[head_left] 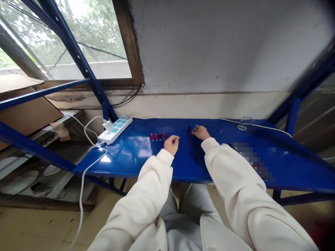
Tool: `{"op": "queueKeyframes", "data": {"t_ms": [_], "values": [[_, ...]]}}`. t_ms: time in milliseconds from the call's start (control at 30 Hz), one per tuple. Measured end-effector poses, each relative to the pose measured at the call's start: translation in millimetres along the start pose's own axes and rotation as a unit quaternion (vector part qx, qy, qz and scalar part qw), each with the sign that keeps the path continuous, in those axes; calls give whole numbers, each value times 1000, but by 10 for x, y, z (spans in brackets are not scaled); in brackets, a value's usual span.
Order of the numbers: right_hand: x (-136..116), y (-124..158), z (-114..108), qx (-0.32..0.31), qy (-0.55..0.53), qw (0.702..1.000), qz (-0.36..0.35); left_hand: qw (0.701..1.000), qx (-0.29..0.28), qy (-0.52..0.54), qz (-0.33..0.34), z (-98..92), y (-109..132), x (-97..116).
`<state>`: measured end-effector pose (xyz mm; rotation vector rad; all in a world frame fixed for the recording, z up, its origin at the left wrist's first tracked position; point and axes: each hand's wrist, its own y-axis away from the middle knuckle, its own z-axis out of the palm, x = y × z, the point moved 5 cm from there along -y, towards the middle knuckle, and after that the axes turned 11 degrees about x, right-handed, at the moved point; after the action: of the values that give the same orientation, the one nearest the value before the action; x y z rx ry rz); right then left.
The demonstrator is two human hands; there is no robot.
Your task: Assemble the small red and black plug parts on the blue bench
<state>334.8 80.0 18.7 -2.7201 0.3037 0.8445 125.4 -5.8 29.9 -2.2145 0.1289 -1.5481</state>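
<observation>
I sit at a glossy blue metal shelf (pixel 136 157), both arms in cream sleeves. My left hand (pixel 171 143) rests on the shelf with its fingers curled in a loose fist; what it holds, if anything, is hidden. Just left of it stands a short row of small red and black upright pieces (pixel 157 136). My right hand (pixel 200 132) lies farther back, fingers pinched on a small dark piece (pixel 194 130). Another small black piece (pixel 189 129) stands just left of that hand, and several tiny dark parts (pixel 209 127) lie to its right.
A white power strip (pixel 115 129) with teal sockets and a plugged-in white cable (pixel 86 164) lies at the shelf's left end. A clear glass dish (pixel 244 123) sits at the back right beside a thin white wire. Blue frame beams, cardboard and a window stand to the left.
</observation>
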Motion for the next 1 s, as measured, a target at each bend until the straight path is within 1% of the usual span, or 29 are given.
{"op": "queueKeyframes", "data": {"t_ms": [67, 167, 333, 400, 467, 533, 600, 667, 767, 833, 933, 1000], "values": [[11, 33, -43, -11, 4, 1000, 0, 1000, 7, 4, -5, -8, -4, -8], [10, 73, -83, -10, 7, 1000, 3, 1000, 12, 7, -6, -7, -11, -21], [25, 106, -122, -1, 1, 999, 39, 1000, 10, 11, -4, -5, -9, -18], [51, 113, -146, -6, 16, 998, 57, 1000, 9, 13, -3, -3, -7, -20], [72, 110, -168, -9, 44, 997, 58, 1000, 7, 15, -2, 1, -6, -31], [46, 89, -184, 10, 67, 998, 16, 1000, 7, 17, -2, 8, -7, -45], [-24, 65, -163, 32, 82, 994, -60, 1000, 6, 18, -1, 16, -8, -56], [-87, 44, -93, 27, 103, 987, -119, 1000, 4, 17, 0, 20, -7, -57], [-124, 15, 20, -6, 156, 978, -138, 1000, 3, 16, 1, 19, -2, -39], [-149, 13, 50, -16, 186, 971, -148, 1000, 5, 14, -2, 14, 1, -26], [-193, 50, 30, -10, 214, 960, -180, 1000, 2, 13, -2, 15, 6, -7], [-218, 85, -19, 8, 229, 952, -204, 1000, -3, 15, 2, 20, 9, 2]]}}
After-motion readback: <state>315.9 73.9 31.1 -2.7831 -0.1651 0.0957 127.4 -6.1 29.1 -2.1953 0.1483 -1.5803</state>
